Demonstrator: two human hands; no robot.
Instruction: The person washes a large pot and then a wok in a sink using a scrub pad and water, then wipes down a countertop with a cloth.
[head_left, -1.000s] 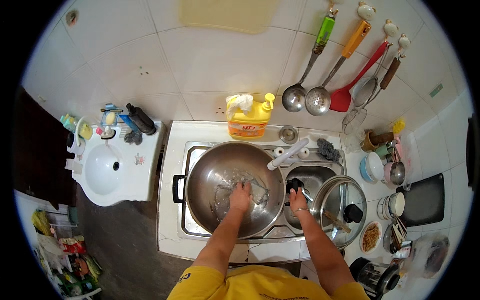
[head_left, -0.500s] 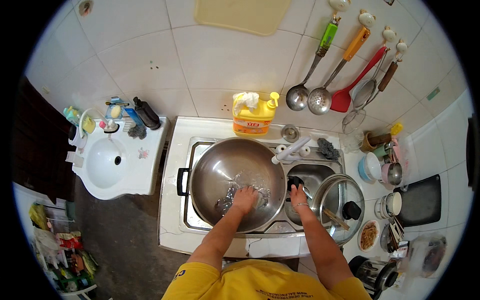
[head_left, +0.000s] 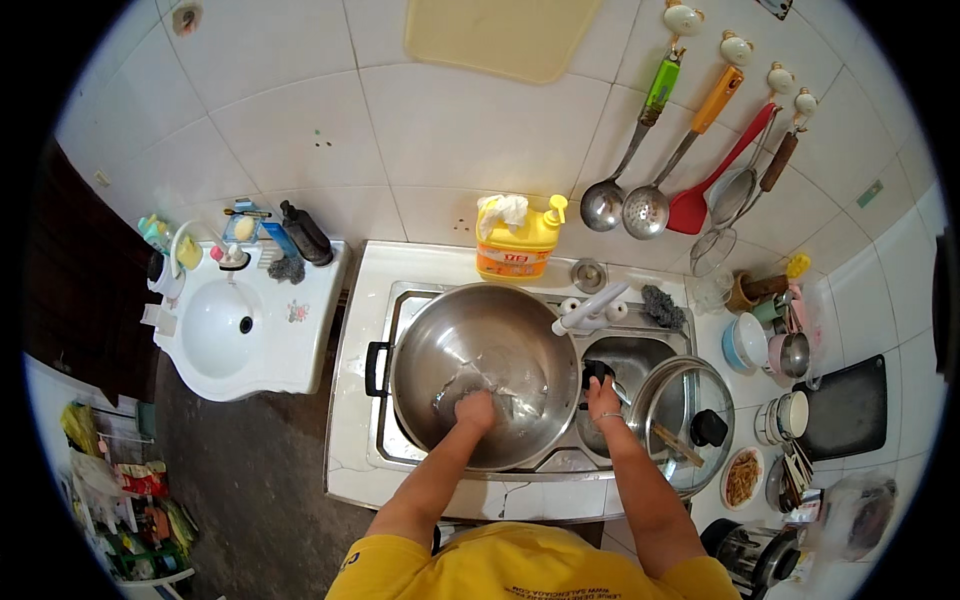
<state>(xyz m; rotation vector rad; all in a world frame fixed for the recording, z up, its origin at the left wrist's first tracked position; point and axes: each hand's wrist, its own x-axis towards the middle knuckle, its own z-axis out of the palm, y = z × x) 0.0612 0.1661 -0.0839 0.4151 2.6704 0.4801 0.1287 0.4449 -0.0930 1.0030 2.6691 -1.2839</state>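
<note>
Moved: left hand [head_left: 475,410] has slid down and left across the wok floor since half a second ago; right hand hardly shifted.
Left hand: fingers curled down, pressed on the wet bottom of the wok [head_left: 485,375]; likely gripping a scrub pad, but the hand hides it, cannot tell for sure.
Right hand: right hand [head_left: 603,400] closed on the wok's black side handle [head_left: 596,372] at the right rim, bracing it.
Wok: big steel wok sitting in the sink [head_left: 400,455], other black handle [head_left: 375,368] sticking out left; film of water in the middle.
Beside it: glass lid [head_left: 680,420] with black knob lying just right of the right hand, in the second basin.
Tap: white tap [head_left: 590,308] reaching over the wok's far right rim; no stream that I can make out.
Further back: yellow soap bottle [head_left: 515,245] on the ledge by the wall, grey scourer [head_left: 662,305] right of the tap.
Wall: ladles and a red spatula [head_left: 700,200] hanging on tiles, well apart from the work.
Far left: small white washbasin [head_left: 215,325] with toiletries.
How to do it well: judgement only, keep the handle grip firm so the wok doesn't spin, scrub in overlapping circles from centre up the walls, watch the tap spout and lid edge with the elbows.
</note>
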